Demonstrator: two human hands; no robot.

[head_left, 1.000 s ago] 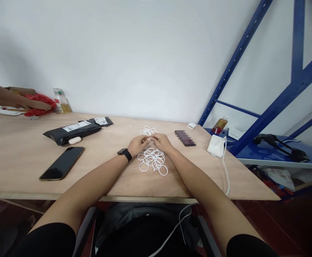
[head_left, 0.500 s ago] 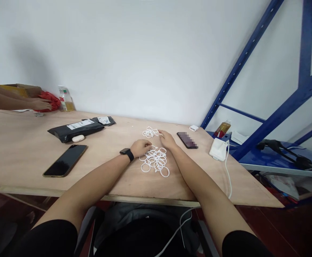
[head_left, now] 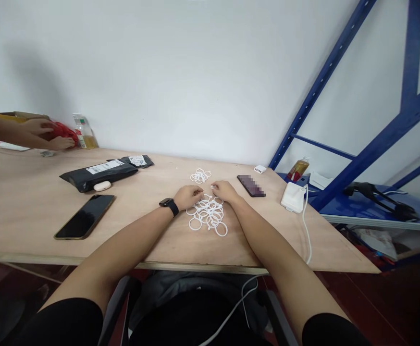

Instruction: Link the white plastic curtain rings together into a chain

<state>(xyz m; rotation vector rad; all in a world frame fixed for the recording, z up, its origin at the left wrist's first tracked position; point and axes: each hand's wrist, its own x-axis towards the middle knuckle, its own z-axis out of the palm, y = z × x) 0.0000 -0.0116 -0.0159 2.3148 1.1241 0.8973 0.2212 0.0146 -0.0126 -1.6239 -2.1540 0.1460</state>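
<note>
A loose pile of thin white plastic rings (head_left: 210, 211), several with small eyelets, lies on the table in front of me. Beyond it sits a smaller cluster of the same white rings (head_left: 200, 177). My left hand (head_left: 189, 196), with a black watch on the wrist, rests at the near pile's upper left edge. Its fingers are curled together, and whatever they hold is hidden. Between the two piles, on the right, my right hand (head_left: 225, 191) is closed in a pinch. A small white piece (head_left: 212, 187) shows at its fingertips, too small to make out fully.
Black parcels (head_left: 100, 172), a white earbud case (head_left: 102, 186) and a phone (head_left: 85, 216) lie left. Another phone (head_left: 251, 186), a white charger (head_left: 293, 197) and its cable are right, beside a blue rack (head_left: 325, 72). Another person's hands (head_left: 42, 134) work far left near a bottle (head_left: 84, 132).
My right hand has drawn back from the far cluster toward the near pile. My left hand has hardly moved. The other person's hands have shifted on the red bag.
</note>
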